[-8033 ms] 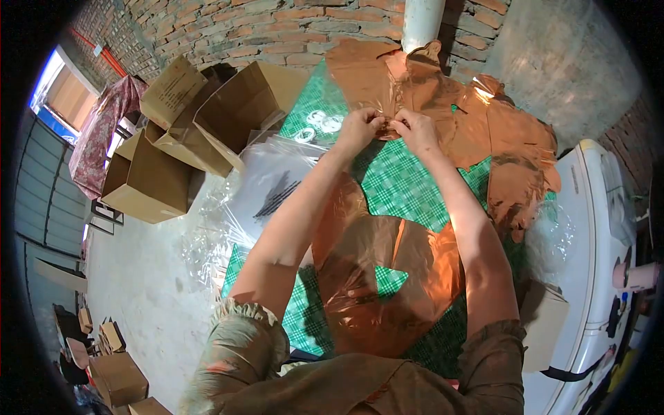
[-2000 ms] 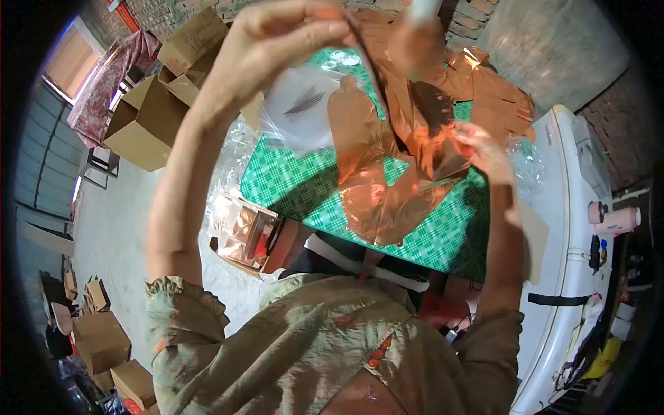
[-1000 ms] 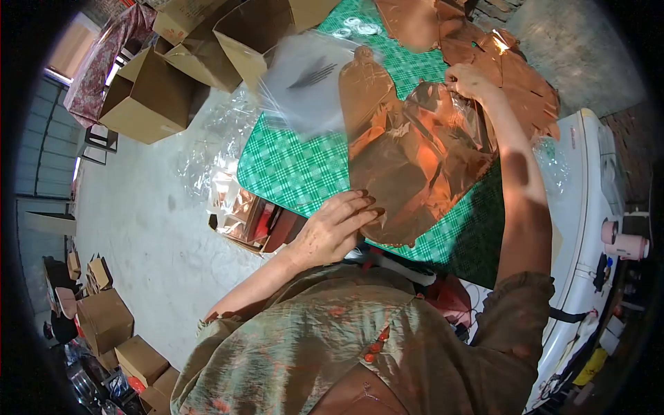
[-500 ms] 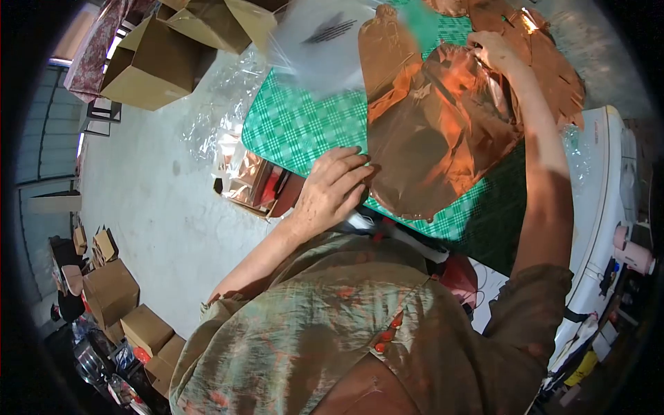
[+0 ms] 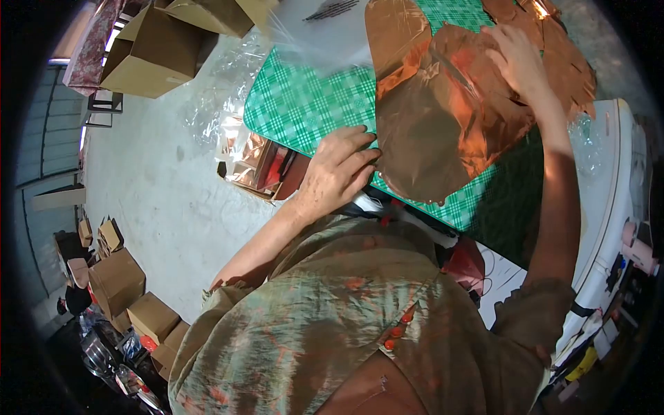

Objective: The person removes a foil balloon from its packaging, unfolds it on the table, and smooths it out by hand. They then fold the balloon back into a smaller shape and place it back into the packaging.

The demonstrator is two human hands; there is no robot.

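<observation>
A flat, crinkled copper-coloured foil balloon (image 5: 418, 149) lies over the green checked tablecloth (image 5: 311, 104). My left hand (image 5: 339, 169) rests at the balloon's near left edge, fingers slightly bent and apart, fingertips touching or nearly touching the foil; its thumb is hidden. Over the balloon's far right part is my right hand (image 5: 519, 66), its fingers spread and holding nothing visible. More copper foil (image 5: 564, 59) lies beyond that hand. Left of the balloon sits a clear plastic bag (image 5: 321, 41) with thin dark strokes on it.
Below the table's left side stands an open carton (image 5: 252, 162) with shiny copper packets. Crumpled clear plastic (image 5: 221, 97) lies on the floor. Open cardboard boxes (image 5: 155, 59) are at upper left, more boxes (image 5: 117, 283) at lower left. A white appliance-like surface (image 5: 598, 187) borders the right.
My right hand has opened from a bent-finger hold on the foil to spread fingers. The foil there lies flatter. My left hand stays by the edge; the whole view has shifted slightly.
</observation>
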